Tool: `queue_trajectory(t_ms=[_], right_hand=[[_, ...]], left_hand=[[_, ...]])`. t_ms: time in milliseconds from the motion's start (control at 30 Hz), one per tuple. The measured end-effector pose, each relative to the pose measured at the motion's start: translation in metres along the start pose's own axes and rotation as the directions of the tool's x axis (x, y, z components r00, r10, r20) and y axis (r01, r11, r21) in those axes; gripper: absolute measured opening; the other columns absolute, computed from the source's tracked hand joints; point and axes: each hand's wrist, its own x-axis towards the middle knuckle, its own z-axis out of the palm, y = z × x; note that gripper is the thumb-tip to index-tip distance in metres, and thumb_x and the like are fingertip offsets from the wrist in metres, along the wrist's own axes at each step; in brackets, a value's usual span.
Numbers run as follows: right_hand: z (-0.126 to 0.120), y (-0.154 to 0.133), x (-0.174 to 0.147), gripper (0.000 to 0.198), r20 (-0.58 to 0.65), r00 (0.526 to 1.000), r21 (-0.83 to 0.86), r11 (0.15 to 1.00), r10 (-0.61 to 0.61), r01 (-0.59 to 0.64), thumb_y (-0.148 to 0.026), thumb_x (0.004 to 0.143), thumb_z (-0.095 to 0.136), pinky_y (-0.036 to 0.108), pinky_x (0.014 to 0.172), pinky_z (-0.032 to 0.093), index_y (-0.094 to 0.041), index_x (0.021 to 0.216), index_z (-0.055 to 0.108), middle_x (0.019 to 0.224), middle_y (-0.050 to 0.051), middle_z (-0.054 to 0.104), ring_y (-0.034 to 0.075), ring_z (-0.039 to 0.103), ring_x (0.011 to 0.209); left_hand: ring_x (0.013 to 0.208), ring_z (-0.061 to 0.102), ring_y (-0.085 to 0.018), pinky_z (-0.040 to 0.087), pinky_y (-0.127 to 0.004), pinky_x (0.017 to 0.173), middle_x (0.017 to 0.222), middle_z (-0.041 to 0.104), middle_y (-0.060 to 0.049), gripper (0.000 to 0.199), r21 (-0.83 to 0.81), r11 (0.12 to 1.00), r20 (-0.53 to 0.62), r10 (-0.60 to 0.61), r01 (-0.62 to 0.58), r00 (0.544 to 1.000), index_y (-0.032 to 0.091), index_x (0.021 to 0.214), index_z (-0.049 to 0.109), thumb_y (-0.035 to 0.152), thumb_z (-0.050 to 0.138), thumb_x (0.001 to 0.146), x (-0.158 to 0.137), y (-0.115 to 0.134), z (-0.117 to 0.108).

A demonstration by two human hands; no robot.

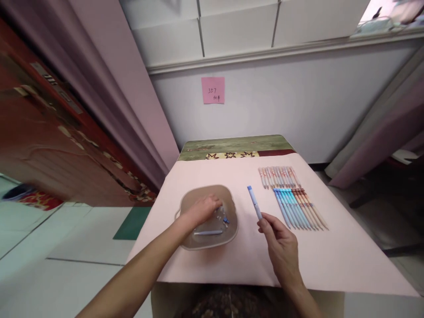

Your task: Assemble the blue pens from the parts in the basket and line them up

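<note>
My right hand [280, 240] holds a blue pen barrel [254, 202] by its lower end, the barrel pointing away from me over the pink table cover [338, 260]. My left hand [202, 209] reaches into a shallow translucent tray [232, 232], its fingertips down among several small pen parts [223, 217]. I cannot tell whether the fingers pinch one. A blue pen tube [208, 232] lies in the near part of the tray. Right of the held barrel lie rows of assembled pens [298, 205], blue ones and brownish ones, with a second row [280, 176] behind them.
The small table stands against a white wall with a pink sticky note [213, 90]. A green patterned strip [235, 145] shows at the table's far end. A red wooden door [49, 145] is at the left, curtains [380, 145] at the right, tiled floor below.
</note>
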Motion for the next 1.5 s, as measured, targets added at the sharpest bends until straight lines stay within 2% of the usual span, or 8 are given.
queue_trajectory(t_ms=[200,400,467,533,567,633,1200,1500], right_hand=[[-0.008,0.007,0.000,0.038,-0.008,0.988,0.090,0.984,0.154,-0.152,-0.047,0.080,0.063,0.030,0.066,0.053,-0.015,0.099,0.070,0.076,0.005,0.068,0.020,0.064,0.074],[-0.002,0.000,-0.004,0.030,0.154,0.985,0.070,0.994,0.074,-0.086,-0.044,0.081,0.062,0.027,0.064,0.053,-0.016,0.091,0.070,0.075,0.005,0.070,0.018,0.064,0.069],[0.004,-0.004,-0.009,0.026,0.225,0.974,0.041,0.999,-0.008,-0.001,-0.041,0.083,0.061,0.026,0.065,0.053,-0.017,0.087,0.070,0.075,0.004,0.070,0.018,0.064,0.068],[0.011,-0.008,-0.014,0.023,0.276,0.958,0.020,0.997,-0.075,0.072,-0.037,0.086,0.058,0.025,0.066,0.052,-0.018,0.086,0.070,0.075,0.004,0.069,0.018,0.064,0.071],[0.014,-0.009,-0.017,0.022,0.295,0.951,0.012,0.995,-0.094,0.095,-0.036,0.087,0.056,0.024,0.065,0.052,-0.018,0.086,0.069,0.076,0.005,0.069,0.018,0.064,0.072],[0.019,-0.009,-0.021,0.021,0.315,0.943,-0.015,0.993,-0.106,0.117,-0.035,0.088,0.055,0.021,0.057,0.050,-0.018,0.088,0.069,0.077,0.005,0.069,0.018,0.064,0.072],[0.031,-0.011,-0.036,0.022,0.344,0.926,-0.125,0.970,-0.155,0.209,-0.035,0.088,0.054,0.018,0.043,0.045,-0.019,0.090,0.069,0.078,0.006,0.068,0.017,0.065,0.071],[0.037,-0.018,-0.042,0.022,0.339,0.925,-0.110,0.968,-0.175,0.223,-0.036,0.087,0.055,0.017,0.042,0.044,-0.020,0.088,0.069,0.076,0.005,0.067,0.017,0.064,0.071]], left_hand=[[0.086,0.062,-0.024,0.043,-0.033,0.079,0.080,0.069,-0.009,0.020,-0.044,0.998,0.042,-0.034,0.035,0.999,0.020,0.066,0.064,0.006,0.052,0.074,0.009,-0.008,0.010],[0.081,0.066,-0.022,0.049,-0.033,0.074,0.084,0.070,-0.007,0.012,-0.261,0.951,-0.175,-0.216,0.166,0.961,0.020,0.087,0.065,0.022,0.053,0.084,-0.009,0.011,-0.011],[0.074,0.068,-0.020,0.053,-0.032,0.070,0.084,0.072,-0.008,0.015,-0.817,0.559,-0.202,-0.510,0.144,0.836,0.018,0.089,0.063,0.030,0.061,0.081,-0.023,0.028,-0.015],[0.075,0.069,-0.019,0.055,-0.031,0.071,0.086,0.073,-0.010,0.023,-0.998,0.059,-0.014,-0.656,0.033,0.755,0.015,0.087,0.062,0.031,0.071,0.073,-0.037,0.044,-0.014],[0.075,0.070,-0.018,0.056,-0.029,0.070,0.085,0.073,-0.011,0.025,-0.996,-0.092,0.061,-0.679,-0.002,0.732,0.014,0.086,0.063,0.028,0.075,0.069,-0.043,0.052,-0.012],[0.074,0.070,-0.018,0.056,-0.026,0.068,0.085,0.073,-0.011,0.027,-0.970,-0.233,0.119,-0.701,-0.069,0.703,0.012,0.087,0.064,0.023,0.078,0.066,-0.052,0.062,-0.008],[0.074,0.069,-0.019,0.057,-0.033,0.070,0.083,0.073,-0.009,0.030,-0.972,-0.110,-0.071,-0.708,-0.208,0.703,0.012,0.088,0.066,0.028,0.079,0.066,-0.076,0.075,-0.002],[0.076,0.068,-0.019,0.058,-0.034,0.072,0.083,0.073,-0.008,0.027,-0.969,0.107,-0.230,-0.709,-0.221,0.667,0.014,0.089,0.067,0.028,0.077,0.068,-0.085,0.075,-0.006]])
